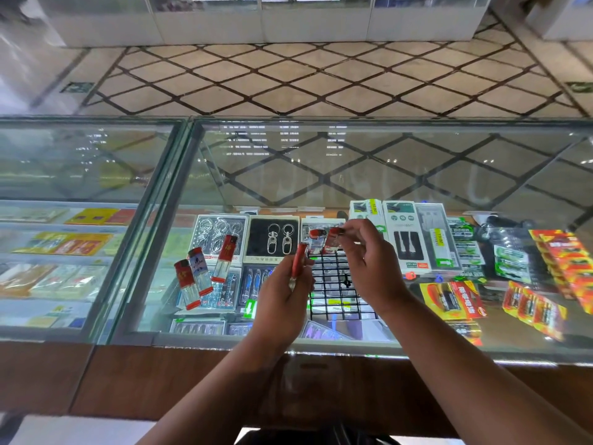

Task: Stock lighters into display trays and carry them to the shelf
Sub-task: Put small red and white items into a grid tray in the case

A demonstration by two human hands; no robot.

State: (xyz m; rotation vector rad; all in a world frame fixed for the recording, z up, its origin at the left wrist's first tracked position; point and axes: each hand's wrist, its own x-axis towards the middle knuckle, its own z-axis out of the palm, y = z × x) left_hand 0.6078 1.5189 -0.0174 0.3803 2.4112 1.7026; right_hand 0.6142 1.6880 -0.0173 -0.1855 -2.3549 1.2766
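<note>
One lighter (300, 262) gripped in left hand (282, 297), two lighters (324, 241) in right hand (369, 261)

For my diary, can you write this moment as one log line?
left hand: holds red lighter | right hand: pinches two lighters over black grid tray | glass counter: three lighters loose

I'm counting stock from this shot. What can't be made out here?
Head view:
- Black grid tray: both hands cover parts, so its slots' contents are unclear.
- Red lighter in left hand: the grip hides its lower body.
- Red-capped lighters pinched by right hand: blurred, count uncertain.
- Three loose lighters: print too small.
</note>
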